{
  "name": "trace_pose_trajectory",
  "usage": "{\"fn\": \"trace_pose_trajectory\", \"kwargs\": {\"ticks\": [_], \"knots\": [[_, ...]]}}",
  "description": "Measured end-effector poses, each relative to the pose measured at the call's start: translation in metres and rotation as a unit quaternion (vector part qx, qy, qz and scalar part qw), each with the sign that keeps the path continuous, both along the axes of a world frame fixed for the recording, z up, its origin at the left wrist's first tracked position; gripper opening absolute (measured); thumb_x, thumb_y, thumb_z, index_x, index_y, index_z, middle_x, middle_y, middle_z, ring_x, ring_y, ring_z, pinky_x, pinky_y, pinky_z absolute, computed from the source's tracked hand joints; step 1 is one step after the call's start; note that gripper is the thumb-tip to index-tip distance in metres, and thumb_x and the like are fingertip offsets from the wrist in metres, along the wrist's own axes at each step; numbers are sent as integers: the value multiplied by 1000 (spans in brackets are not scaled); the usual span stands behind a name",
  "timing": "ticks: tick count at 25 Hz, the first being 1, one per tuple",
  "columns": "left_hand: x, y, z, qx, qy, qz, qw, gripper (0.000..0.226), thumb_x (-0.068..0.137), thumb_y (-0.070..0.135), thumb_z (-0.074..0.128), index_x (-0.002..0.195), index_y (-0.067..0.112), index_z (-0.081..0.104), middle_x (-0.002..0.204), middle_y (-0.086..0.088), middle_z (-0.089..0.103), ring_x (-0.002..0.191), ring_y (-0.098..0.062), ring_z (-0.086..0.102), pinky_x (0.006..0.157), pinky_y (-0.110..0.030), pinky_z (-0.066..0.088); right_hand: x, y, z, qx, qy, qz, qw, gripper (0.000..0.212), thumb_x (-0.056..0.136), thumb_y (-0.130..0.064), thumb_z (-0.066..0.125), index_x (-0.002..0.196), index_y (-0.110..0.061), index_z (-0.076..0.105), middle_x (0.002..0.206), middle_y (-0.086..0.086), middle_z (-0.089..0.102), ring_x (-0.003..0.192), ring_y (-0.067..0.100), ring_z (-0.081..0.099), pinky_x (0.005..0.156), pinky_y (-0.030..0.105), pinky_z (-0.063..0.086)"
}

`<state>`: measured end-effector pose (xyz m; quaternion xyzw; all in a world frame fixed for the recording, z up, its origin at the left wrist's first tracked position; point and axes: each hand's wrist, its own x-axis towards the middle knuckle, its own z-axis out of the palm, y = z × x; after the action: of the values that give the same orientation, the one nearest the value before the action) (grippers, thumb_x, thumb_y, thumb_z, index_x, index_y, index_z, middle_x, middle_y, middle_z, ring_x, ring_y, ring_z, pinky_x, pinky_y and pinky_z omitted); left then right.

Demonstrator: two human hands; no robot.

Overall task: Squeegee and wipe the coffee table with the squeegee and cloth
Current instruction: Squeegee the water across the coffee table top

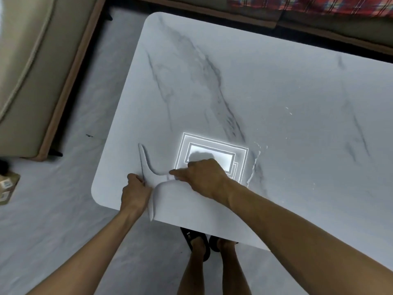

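Two grips, left hand and right hand, seemingly pinch the pale cloth; bunched, it could skip the droplets on the bench.

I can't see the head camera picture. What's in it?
A person bends over a marble-look table, both hands on a pale cloth at its near edge: the left hand grips the cloth, the right hand rests on it. White streaks lie to the right.
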<state>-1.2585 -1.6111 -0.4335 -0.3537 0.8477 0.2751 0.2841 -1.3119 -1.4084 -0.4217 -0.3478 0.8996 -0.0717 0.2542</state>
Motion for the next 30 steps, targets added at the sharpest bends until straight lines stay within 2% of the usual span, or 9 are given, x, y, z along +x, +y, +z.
{"fn": "trace_pose_trajectory", "kwargs": {"ticks": [5, 9, 14, 16, 19, 23, 26, 28, 30], "knots": [[1, 32, -6, 69, -24, -90, 993, 19, 85, 6, 45, 99, 18, 39, 85, -2, 52, 71, -18, 51, 53, -28, 35, 19, 114, 17, 8, -16, -168, 986, 38, 100, -47, 30, 137, -56, 35, 88, -9, 57, 89, 21, 64, 60, 28, 34], [3, 78, -13, 100, -34, -167, 980, 20, 78, 4, 47, 92, 18, 42, 98, -3, 44, 72, -8, 44, 53, -22, 31, 63, 224, 36, 79, 6, -277, 958, 40, 99, -49, 24, 137, -59, 32, 78, -12, 51, 79, 19, 60, 57, 28, 37], [20, 118, -15, 123, -35, -206, 970, 21, 76, 6, 47, 89, 21, 41, 98, -1, 44, 72, -5, 42, 54, -22, 30, 104, 282, 67, 114, 22, -346, 931, 40, 96, -56, 22, 133, -61, 38, 72, -12, 53, 70, 18, 59, 55, 30, 42], [28, 123, -13, 107, -1, -178, 978, 20, 77, 5, 44, 88, 21, 42, 94, 0, 48, 73, -9, 47, 55, -25, 33, 106, 269, 69, 77, 25, -339, 937, 43, 94, -59, 19, 133, -61, 37, 75, -14, 56, 73, 18, 61, 55, 29, 39], [48, 118, -12, 39, 50, -112, 992, 15, 81, 4, 38, 85, 18, 43, 89, -3, 52, 75, -21, 53, 57, -31, 36, 108, 216, 47, -8, 7, -225, 974, 39, 98, -53, 24, 135, -57, 37, 85, -9, 61, 80, 21, 64, 56, 27, 36], [84, 123, -15, 1, 28, -109, 994, 12, 88, 5, 35, 85, 9, 46, 96, -9, 49, 87, -28, 54, 70, -35, 41, 128, 158, 10, -20, -43, -105, 993, 38, 102, -41, 35, 138, -53, 36, 97, -1, 62, 84, 25, 63, 62, 30, 42], [101, 141, -15, 13, -4, -163, 987, 14, 84, -3, 36, 89, 5, 46, 106, -16, 45, 103, -36, 50, 80, -39, 45, 137, 194, 3, -6, -1, -108, 994, 42, 101, -37, 39, 138, -56, 33, 92, -2, 61, 80, 24, 63, 58, 28, 35], [103, 149, -13, 17, -45, -186, 981, 21, 79, -7, 37, 95, 4, 45, 123, -24, 38, 118, -42, 43, 87, -40, 44, 144, 243, 11, -5, 16, -122, 992, 41, 100, -37, 40, 136, -57, 35, 86, -5, 60, 76, 22, 64, 55, 26, 33], [99, 154, -15, 8, -92, -201, 975, 27, 82, -6, 39, 108, 1, 43, 140, -34, 26, 133, -49, 29, 102, -45, 38, 152, 297, 20, 8, 35, -160, 986, 37, 100, -41, 39, 134, -55, 40, 76, -9, 55, 70, 21, 64, 51, 26, 32]]}}
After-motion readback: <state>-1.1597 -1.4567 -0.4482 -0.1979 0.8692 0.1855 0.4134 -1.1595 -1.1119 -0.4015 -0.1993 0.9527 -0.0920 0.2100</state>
